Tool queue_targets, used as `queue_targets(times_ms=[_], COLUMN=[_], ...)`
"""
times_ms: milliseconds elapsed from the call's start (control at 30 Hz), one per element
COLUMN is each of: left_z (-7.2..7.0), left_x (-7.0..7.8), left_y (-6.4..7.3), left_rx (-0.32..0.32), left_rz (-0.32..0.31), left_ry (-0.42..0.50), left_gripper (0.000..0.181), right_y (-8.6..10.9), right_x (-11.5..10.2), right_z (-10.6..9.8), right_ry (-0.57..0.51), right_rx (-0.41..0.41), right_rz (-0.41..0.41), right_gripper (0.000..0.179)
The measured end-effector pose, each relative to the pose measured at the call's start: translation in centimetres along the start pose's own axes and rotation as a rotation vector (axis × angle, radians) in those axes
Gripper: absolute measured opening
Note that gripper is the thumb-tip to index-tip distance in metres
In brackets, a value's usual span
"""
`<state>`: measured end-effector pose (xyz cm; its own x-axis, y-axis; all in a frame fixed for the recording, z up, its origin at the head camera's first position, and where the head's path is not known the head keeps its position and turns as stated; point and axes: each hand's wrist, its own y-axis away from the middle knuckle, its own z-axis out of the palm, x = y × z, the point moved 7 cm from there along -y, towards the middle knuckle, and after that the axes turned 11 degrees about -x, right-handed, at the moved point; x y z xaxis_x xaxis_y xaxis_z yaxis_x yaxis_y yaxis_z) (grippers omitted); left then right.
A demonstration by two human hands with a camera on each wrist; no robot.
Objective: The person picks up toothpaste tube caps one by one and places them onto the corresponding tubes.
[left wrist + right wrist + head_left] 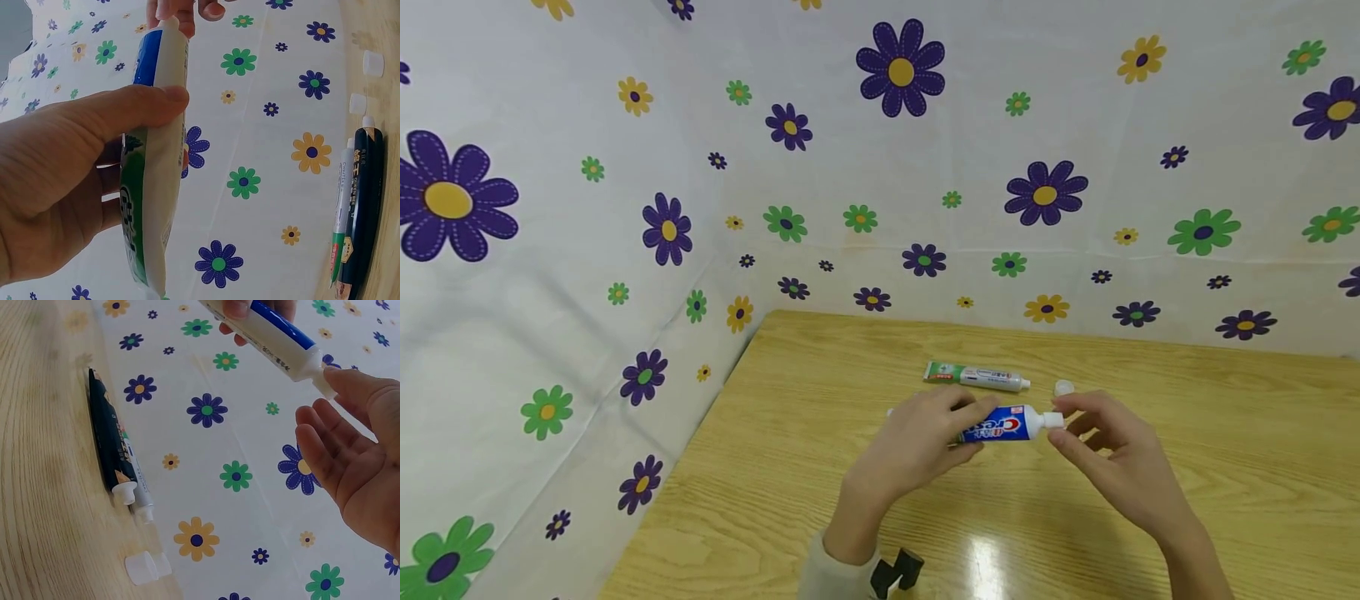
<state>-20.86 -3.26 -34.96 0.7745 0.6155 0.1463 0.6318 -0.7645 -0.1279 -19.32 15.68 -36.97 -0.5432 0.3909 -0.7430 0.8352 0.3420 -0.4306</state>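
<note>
A blue, white and green Crest toothpaste tube [1006,425] is held in the air above the table by the left hand [910,437], cap end toward the right. In the left wrist view, the thumb lies across the tube's body [161,156] and the fingers wrap behind it. The right hand [1123,454] pinches the tube's white cap [1052,420] between thumb and fingertips. From the right wrist view, the cap [322,384] is at the tube's narrow end, partly hidden by the thumb; whether it is loose, I cannot tell.
Behind the held tube, a silver and green toothpaste tube [988,378] lies on the wooden table [760,433]. Beside it is a dark tube [107,434], visible only in the wrist views. Two loose white caps [374,64] lie near their nozzle ends. A flower-patterned cloth [827,175] stands behind the table.
</note>
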Motion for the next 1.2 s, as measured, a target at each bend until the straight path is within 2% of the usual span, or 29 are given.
queue_targets(times_ms=[467,767,1000,1200], left_z=[0.19,-0.03,0.01,-0.04], left_x=[-0.02,0.30,0.47,0.56], left_y=[0.09,0.14,0.09,0.10], left_rx=[-0.016,-0.005,0.004,0.015], left_rz=[-0.009,-0.026,-0.022,-0.013], left_ry=[-0.018,-0.058,-0.087,-0.092], left_gripper=[0.050,0.052,0.051,0.050], right_y=[-0.02,-0.08,0.03,-0.03], right_x=[0.01,0.04,-0.02,-0.07], right_z=[-0.12,-0.25,-0.20,-0.10], right_ry=[-0.003,0.004,-0.024,-0.026], right_rx=[-0.037,-0.025,-0.006,0.017], right_rz=[-0.015,0.028,-0.021,-0.033], right_gripper=[0.032,0.028,0.022,0.029])
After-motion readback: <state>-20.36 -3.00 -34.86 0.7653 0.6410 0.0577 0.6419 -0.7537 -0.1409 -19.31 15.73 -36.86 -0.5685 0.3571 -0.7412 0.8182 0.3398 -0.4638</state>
